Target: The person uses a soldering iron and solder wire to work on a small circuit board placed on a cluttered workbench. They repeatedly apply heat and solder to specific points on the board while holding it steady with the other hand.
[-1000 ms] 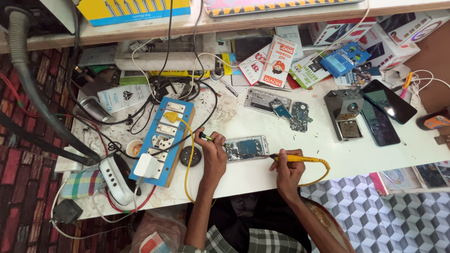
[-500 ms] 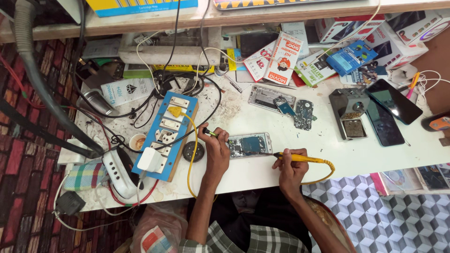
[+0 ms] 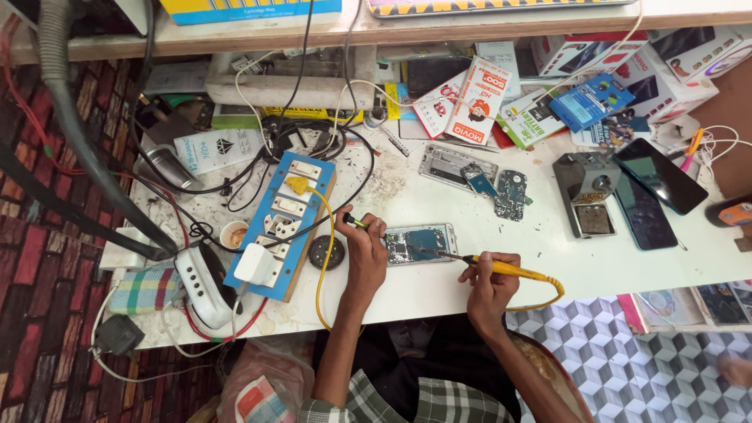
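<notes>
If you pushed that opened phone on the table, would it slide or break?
The opened phone lies flat on the smooth white table, so it would probably slide, not roll. Its insides are bare, so likely fragile. The left hand touches its edge, perhaps steadying it.

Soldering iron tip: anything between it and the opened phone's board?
Nothing visible. The right hand holds the yellow soldering iron, its tip reaching onto the opened phone; the left hand holds the phone's left edge.
</notes>
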